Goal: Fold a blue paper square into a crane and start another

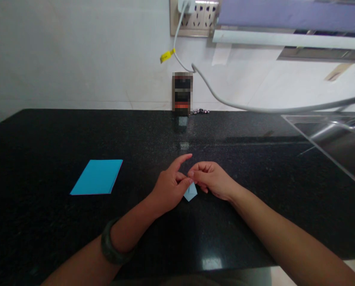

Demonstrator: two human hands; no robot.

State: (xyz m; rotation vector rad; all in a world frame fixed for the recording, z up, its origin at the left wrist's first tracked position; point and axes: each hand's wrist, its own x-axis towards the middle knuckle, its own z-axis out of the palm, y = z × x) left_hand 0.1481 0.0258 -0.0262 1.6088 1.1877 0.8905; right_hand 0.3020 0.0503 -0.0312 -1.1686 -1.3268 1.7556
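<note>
A small piece of folded light blue paper point(191, 194) is between my two hands, low over the black countertop, its pointed end towards me. My left hand point(171, 186) grips it from the left with the thumb on top, while the index finger sticks out away from the paper. From the right, my right hand point(208, 177) pinches its far end between thumb and fingers. The fingers of both hands hide the upper part of the paper. A dark bangle point(113, 246) circles my left wrist.
A stack of bright blue square paper point(97, 177) lies to the left on the countertop point(141, 135). Against the wall stands a blurred-out phone-like object point(182, 93), with a beaded strap beside it. A grey cable point(213, 91) runs from the socket towards the sink point(338, 139) at right.
</note>
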